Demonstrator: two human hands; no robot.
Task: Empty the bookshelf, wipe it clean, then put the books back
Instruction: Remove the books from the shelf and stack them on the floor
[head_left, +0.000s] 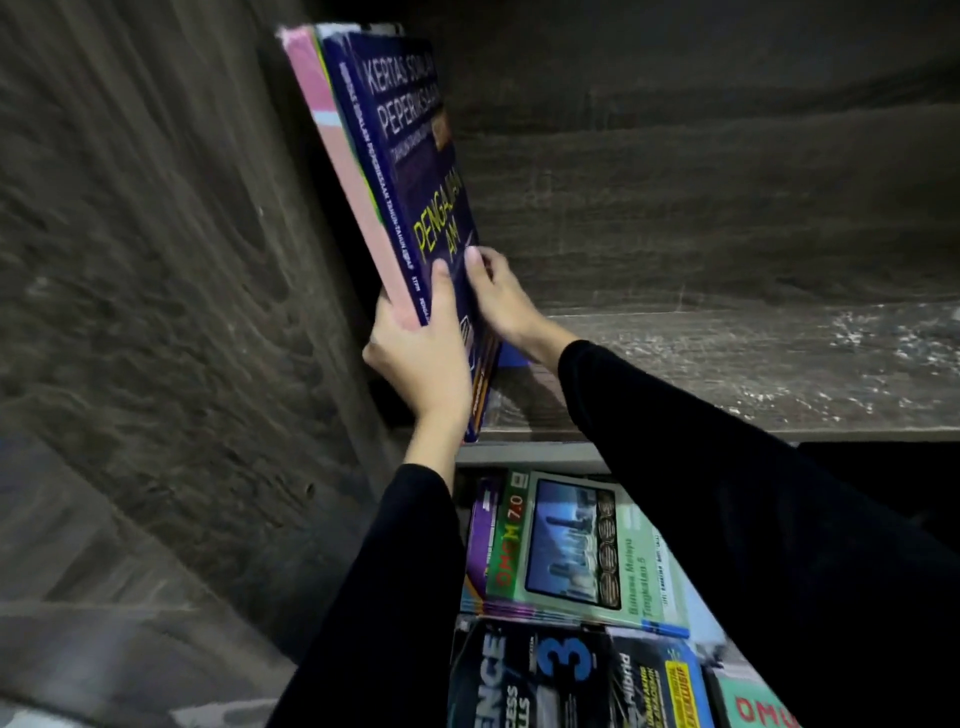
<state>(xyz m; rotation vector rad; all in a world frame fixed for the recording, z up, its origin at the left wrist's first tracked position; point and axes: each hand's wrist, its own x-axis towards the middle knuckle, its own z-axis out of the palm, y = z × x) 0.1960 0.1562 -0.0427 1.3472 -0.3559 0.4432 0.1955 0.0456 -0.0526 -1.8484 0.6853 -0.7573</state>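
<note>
L hand (415, 358) grips bks (405, 171) upright in shelf (727, 364).

navy book (410, 171) reads "PENGAJIAN AM", green book (582, 545) "Bahasa Melayu"
</note>
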